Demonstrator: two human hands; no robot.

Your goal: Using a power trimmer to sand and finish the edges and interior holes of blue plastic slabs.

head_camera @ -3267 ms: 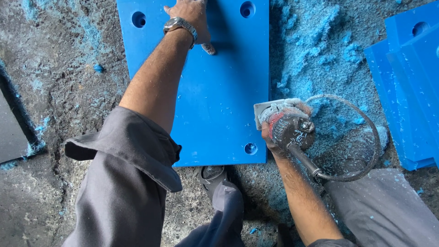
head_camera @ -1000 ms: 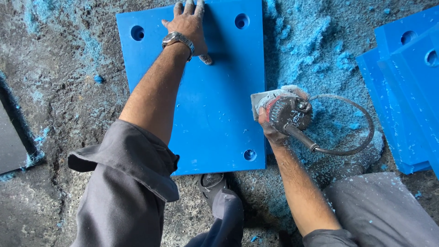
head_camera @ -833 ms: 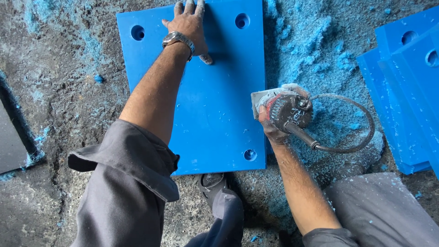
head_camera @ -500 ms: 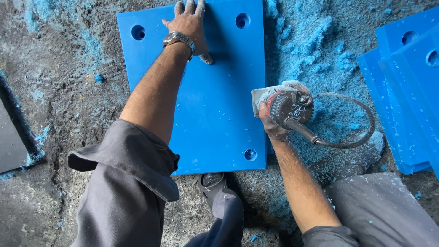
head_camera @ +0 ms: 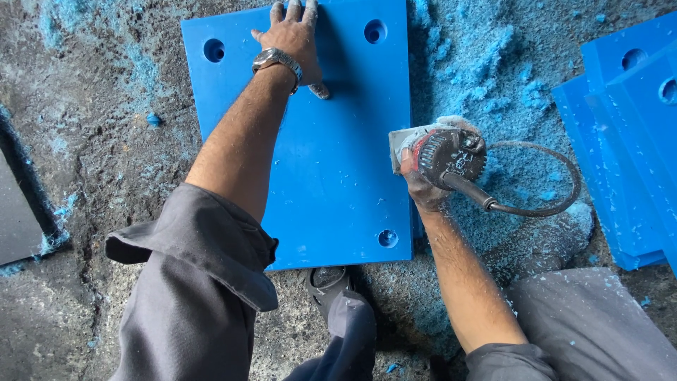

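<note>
Head view, one frame current. One blue plastic plate (head_camera: 331, 141) lies flat on the concrete floor (head_camera: 92, 141) at upper centre of the frame. Three round holes are visible in it: two near the top corners, one at the lower right corner. The left hand (head_camera: 293, 39) lies spread, palm down, on the plate's upper edge, gripping nothing; one wristwatch (head_camera: 276, 60) sits on that wrist. The right hand (head_camera: 423, 180) is closed around one power trimmer (head_camera: 441, 152), set against the plate's right edge at centre right of the frame. One black cable (head_camera: 536, 190) loops from the tool. Blue shavings (head_camera: 493, 77) cover the floor to the right. A stack of further blue plates (head_camera: 627, 134) occupies the far right; the count cannot be told. One shoe (head_camera: 328, 282) shows below the plate.

Against the frame half a second earlier: the tool has shifted slightly along the right edge; the left hand is unchanged.
</note>
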